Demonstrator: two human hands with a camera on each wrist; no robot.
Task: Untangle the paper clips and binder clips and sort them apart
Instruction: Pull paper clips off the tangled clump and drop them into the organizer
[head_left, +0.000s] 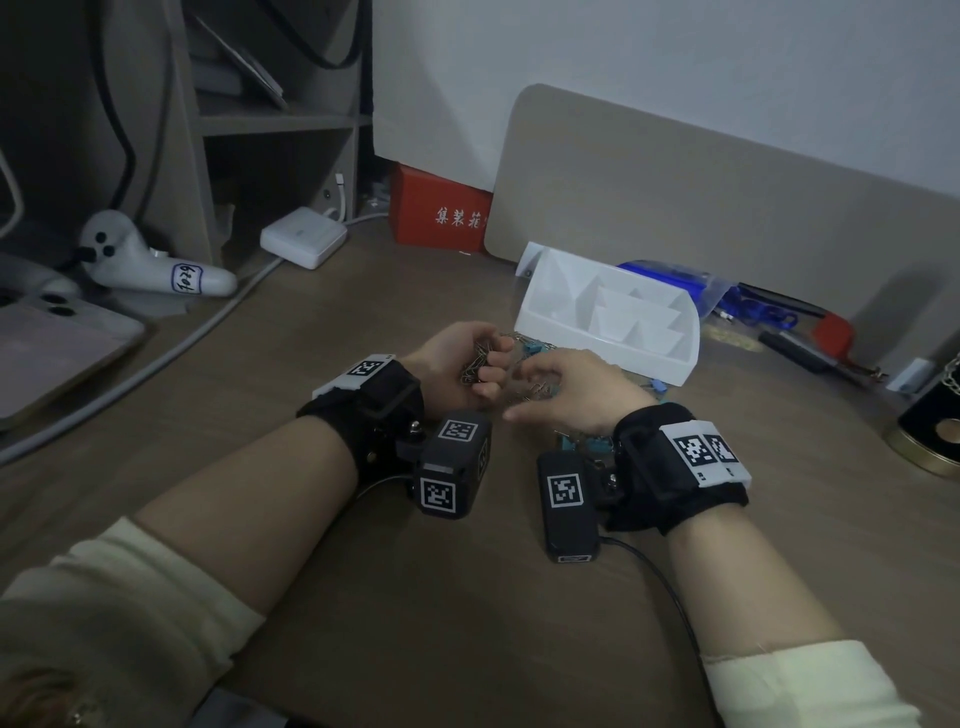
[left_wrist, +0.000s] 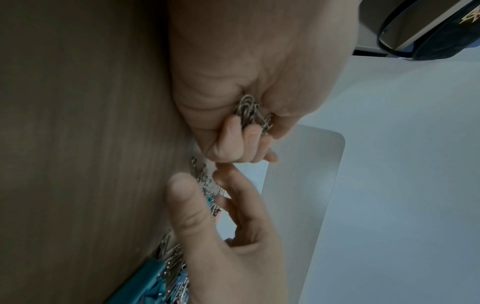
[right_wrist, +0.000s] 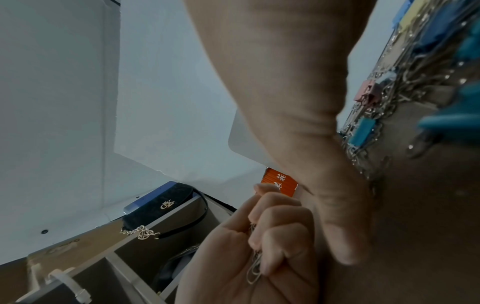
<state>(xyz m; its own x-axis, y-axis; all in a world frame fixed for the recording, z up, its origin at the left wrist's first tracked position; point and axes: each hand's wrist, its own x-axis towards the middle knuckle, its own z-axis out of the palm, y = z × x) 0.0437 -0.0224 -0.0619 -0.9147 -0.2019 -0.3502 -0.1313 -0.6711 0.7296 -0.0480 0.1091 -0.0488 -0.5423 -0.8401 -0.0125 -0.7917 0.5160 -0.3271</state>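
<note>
My left hand (head_left: 467, 364) is closed in a fist round a bunch of silver paper clips (head_left: 475, 361), seen close in the left wrist view (left_wrist: 253, 112) and in the right wrist view (right_wrist: 255, 267). A tangled pile of paper clips and coloured binder clips (head_left: 530, 353) lies on the wooden desk (head_left: 415, 597) just right of it, in front of the white divided tray (head_left: 608, 317). My right hand (head_left: 519, 395) hovers over this pile (left_wrist: 207, 185) with thumb and fingers (left_wrist: 228, 185) apart and loosely curved, holding nothing. Blue (right_wrist: 362, 131) and pink (right_wrist: 367, 92) binder clips show in the pile.
A red box (head_left: 441, 213), a white charger (head_left: 304, 236) with its cable and a white controller (head_left: 135, 254) sit at the back left. A beige board (head_left: 727, 197) leans on the wall. Right of the tray lie a blue bag (head_left: 691, 286), a red-handled tool (head_left: 831, 332) and a black-gold tin (head_left: 930, 431).
</note>
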